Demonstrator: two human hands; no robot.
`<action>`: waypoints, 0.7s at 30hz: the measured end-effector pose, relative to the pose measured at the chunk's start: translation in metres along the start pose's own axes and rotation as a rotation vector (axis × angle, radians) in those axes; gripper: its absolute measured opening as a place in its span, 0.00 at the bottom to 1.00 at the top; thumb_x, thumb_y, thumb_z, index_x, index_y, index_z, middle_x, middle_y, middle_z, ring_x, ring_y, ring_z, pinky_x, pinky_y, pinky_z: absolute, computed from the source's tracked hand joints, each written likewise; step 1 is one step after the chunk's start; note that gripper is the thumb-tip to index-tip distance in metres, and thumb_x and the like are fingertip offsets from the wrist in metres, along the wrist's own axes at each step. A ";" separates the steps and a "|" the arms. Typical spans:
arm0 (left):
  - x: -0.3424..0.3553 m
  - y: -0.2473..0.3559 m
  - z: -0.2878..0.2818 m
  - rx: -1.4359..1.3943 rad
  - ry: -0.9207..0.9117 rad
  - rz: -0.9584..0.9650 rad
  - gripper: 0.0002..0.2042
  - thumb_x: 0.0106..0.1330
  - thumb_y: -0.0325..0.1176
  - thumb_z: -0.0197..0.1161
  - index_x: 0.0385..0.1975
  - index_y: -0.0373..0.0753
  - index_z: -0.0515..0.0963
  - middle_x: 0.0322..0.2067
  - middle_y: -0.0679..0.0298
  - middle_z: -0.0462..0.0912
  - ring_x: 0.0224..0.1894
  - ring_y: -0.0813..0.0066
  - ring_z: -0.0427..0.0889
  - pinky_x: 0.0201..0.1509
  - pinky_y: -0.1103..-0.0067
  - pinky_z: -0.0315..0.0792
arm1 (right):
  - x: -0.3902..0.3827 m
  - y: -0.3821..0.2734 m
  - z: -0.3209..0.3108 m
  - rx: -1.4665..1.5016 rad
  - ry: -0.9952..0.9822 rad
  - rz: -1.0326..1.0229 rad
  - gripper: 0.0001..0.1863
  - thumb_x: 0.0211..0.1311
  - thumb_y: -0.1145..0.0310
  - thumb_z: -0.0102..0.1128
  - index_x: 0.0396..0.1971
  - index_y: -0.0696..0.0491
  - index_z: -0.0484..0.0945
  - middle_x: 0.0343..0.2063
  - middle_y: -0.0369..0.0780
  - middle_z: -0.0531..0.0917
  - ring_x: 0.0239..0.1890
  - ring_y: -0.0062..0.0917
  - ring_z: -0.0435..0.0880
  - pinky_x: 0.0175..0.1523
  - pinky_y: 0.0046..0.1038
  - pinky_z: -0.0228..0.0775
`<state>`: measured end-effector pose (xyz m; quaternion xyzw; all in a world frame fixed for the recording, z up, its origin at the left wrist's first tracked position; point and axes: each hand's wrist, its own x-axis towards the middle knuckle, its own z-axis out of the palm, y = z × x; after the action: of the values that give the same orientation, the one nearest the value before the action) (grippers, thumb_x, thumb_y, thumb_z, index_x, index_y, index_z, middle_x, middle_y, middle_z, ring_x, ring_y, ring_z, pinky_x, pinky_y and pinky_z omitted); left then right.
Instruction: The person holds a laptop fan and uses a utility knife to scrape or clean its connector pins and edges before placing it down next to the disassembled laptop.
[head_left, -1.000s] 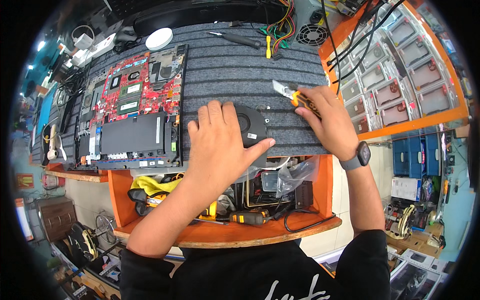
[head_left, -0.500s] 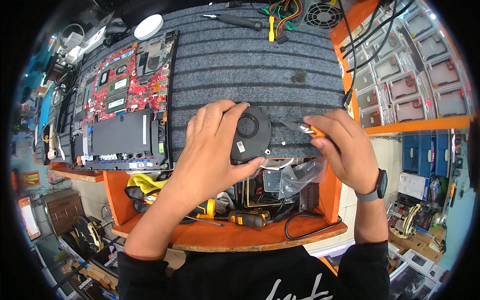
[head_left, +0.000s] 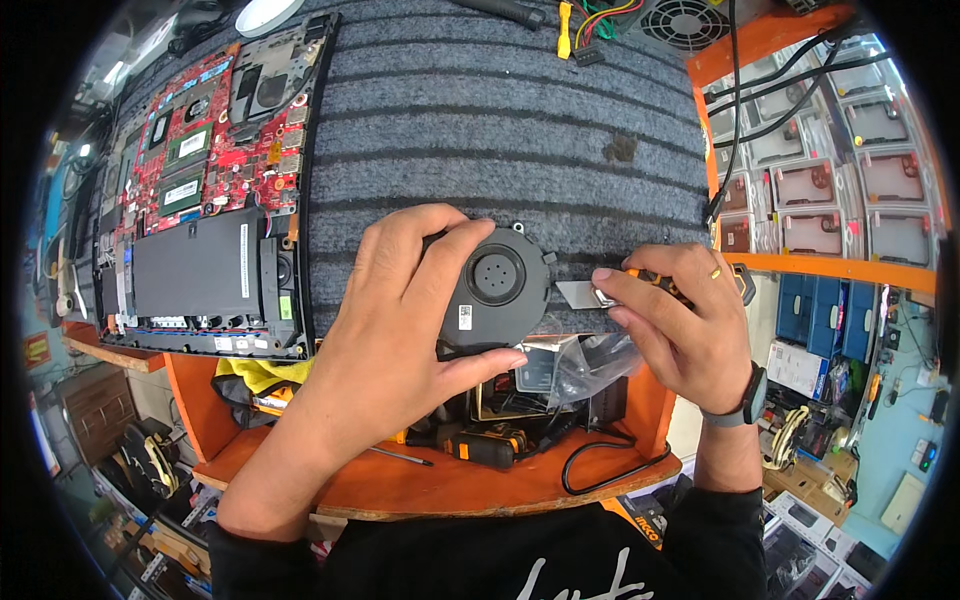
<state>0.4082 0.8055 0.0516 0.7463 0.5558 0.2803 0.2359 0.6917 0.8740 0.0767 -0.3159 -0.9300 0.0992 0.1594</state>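
A round black laptop cooling fan (head_left: 497, 290) with a small white label is gripped at its left side by my left hand (head_left: 400, 300), thumb along the near edge and fingers over the far edge. My right hand (head_left: 680, 320) is closed around an orange-and-black utility knife (head_left: 655, 283). Its flat blade points left, a short way off the fan's right edge. To the left lies an opened laptop base (head_left: 200, 290), its red circuit board (head_left: 225, 150) and black battery exposed.
A striped grey mat (head_left: 450, 150) covers the bench. Cables and a metal-grilled fan unit (head_left: 685, 25) are at the back right. Below the front edge, an orange shelf (head_left: 400, 490) holds a power tool (head_left: 485, 445), a screwdriver and a plastic bag. Clear cases line the right rack.
The knife has turned so that its blade shows flat and its handle is visible. My left hand has tilted the fan and brought it slightly nearer. The whole view has shifted.
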 end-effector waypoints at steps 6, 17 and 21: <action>-0.001 -0.001 0.001 0.012 0.008 0.011 0.47 0.44 0.46 0.87 0.67 0.37 0.72 0.61 0.54 0.71 0.64 0.50 0.71 0.70 0.59 0.66 | 0.002 0.000 0.006 -0.055 0.004 -0.016 0.21 0.56 0.67 0.76 0.52 0.41 0.88 0.43 0.33 0.82 0.41 0.29 0.81 0.46 0.34 0.69; -0.001 -0.001 0.000 -0.002 -0.022 -0.008 0.47 0.47 0.45 0.86 0.69 0.37 0.72 0.62 0.54 0.70 0.65 0.51 0.70 0.71 0.59 0.66 | 0.007 -0.004 0.000 -0.031 -0.039 -0.020 0.20 0.53 0.74 0.75 0.49 0.49 0.89 0.42 0.38 0.84 0.41 0.34 0.82 0.46 0.38 0.72; -0.001 0.001 -0.001 0.028 -0.037 -0.012 0.47 0.48 0.45 0.86 0.70 0.37 0.72 0.63 0.54 0.70 0.65 0.50 0.70 0.71 0.59 0.66 | 0.007 -0.002 0.002 -0.024 -0.029 -0.030 0.20 0.53 0.74 0.75 0.49 0.49 0.89 0.42 0.37 0.84 0.41 0.34 0.82 0.46 0.37 0.72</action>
<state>0.4078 0.8042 0.0524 0.7512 0.5597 0.2572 0.2374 0.6844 0.8765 0.0776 -0.3026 -0.9379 0.0902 0.1436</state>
